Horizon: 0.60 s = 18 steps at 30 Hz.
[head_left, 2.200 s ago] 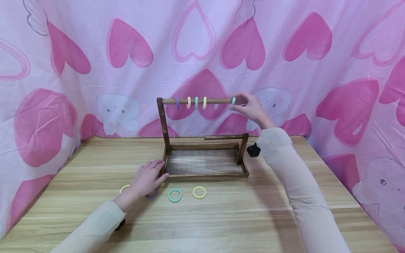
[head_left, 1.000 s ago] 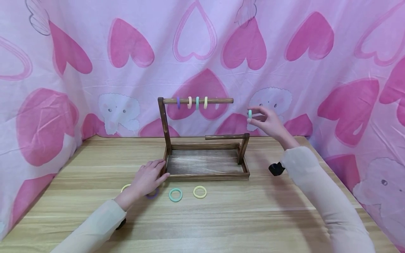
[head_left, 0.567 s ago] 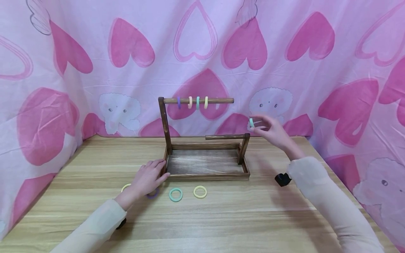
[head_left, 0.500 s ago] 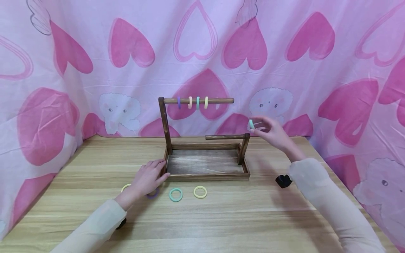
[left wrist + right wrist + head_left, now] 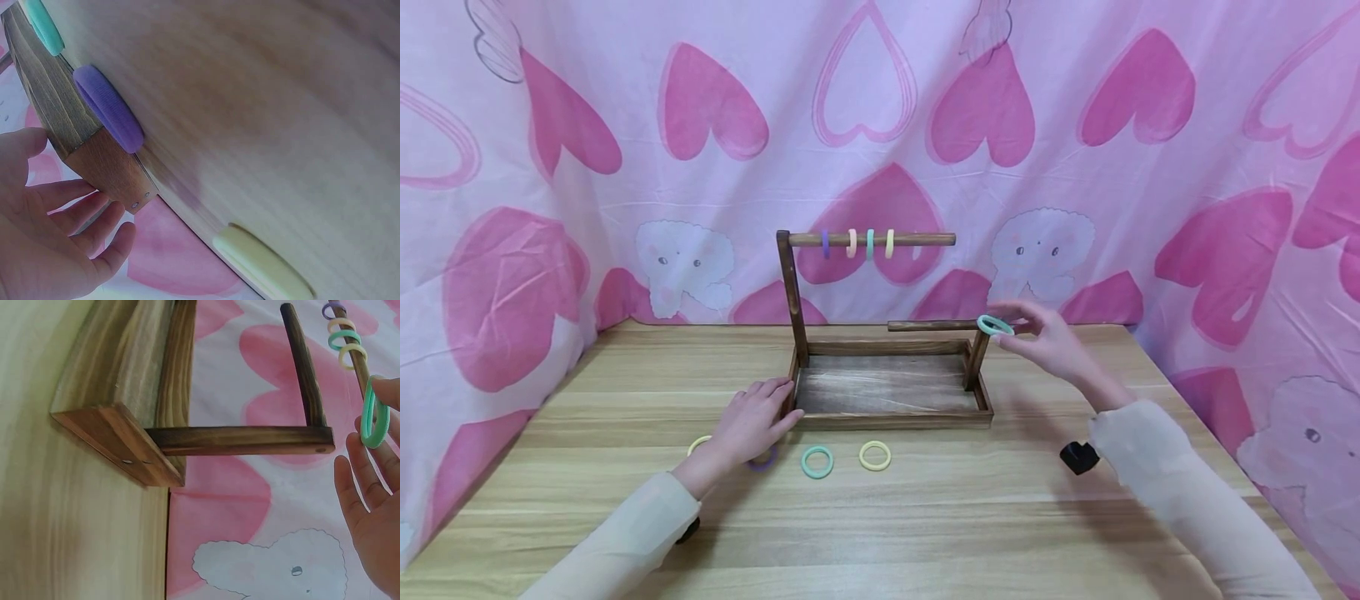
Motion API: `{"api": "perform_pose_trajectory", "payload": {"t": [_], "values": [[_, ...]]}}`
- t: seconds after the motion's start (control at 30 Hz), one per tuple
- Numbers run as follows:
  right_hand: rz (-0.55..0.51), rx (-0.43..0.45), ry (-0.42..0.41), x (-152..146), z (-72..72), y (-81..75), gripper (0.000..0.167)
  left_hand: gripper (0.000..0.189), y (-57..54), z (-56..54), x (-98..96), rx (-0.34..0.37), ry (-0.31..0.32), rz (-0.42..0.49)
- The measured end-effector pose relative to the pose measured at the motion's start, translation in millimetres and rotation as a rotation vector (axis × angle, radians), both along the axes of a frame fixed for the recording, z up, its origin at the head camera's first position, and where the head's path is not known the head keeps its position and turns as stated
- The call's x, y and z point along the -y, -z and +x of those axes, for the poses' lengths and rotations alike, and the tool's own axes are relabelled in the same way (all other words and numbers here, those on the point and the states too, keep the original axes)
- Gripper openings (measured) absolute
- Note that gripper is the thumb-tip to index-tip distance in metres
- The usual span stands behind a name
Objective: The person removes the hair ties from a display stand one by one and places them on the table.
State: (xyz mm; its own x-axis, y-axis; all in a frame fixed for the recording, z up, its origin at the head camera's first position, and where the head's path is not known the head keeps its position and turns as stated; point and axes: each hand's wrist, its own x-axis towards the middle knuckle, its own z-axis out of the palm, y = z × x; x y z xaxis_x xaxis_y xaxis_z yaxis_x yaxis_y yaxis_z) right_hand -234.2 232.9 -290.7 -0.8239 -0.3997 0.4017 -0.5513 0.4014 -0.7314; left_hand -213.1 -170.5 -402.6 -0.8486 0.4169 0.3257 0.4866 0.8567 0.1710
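Between thumb and fingertips my right hand (image 5: 1051, 343) pinches a mint-green hair tie (image 5: 981, 326). It tilts nearly flat in the head view, overlapping the top of the right post of a dark wooden rack (image 5: 891, 421). The right wrist view shows this tie (image 5: 376, 439) as a stretched oval loop, beyond the lower bar's end. My left hand (image 5: 743, 423) rests at the rack's left front corner, fingers and thumb spread along its edges. Purple, pink, green and yellow hair ties hang on the upper bar (image 5: 925, 239); the lower bar (image 5: 925, 326) carries none.
On the table in front of the rack lie a green hair tie (image 5: 803, 462) and a yellow hair tie (image 5: 862, 456). A purple hair tie (image 5: 107, 107) and another yellow hair tie (image 5: 262, 259) lie near my left hand. A heart-print curtain (image 5: 715, 183) hangs behind.
My right hand has drawn the green hair tie off the upper bar's free end, then carried it right and down to the right post, tipping it flatter. The left hand stays put.
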Motion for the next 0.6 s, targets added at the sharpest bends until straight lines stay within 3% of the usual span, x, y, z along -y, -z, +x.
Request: {"api": "perform_pose_trajectory", "payload": {"t": [0.17, 0.6], "values": [[0.03, 0.015, -0.002, 3, 7.4, 5.7, 0.04, 0.05, 0.1, -0.1, 0.1, 0.01, 0.0, 0.0], [0.081, -0.042, -0.052, 22, 26.6, 27.3, 0.039, 0.05, -1.1, 1.5, 0.1, 0.017, -0.001, 0.001]]}}
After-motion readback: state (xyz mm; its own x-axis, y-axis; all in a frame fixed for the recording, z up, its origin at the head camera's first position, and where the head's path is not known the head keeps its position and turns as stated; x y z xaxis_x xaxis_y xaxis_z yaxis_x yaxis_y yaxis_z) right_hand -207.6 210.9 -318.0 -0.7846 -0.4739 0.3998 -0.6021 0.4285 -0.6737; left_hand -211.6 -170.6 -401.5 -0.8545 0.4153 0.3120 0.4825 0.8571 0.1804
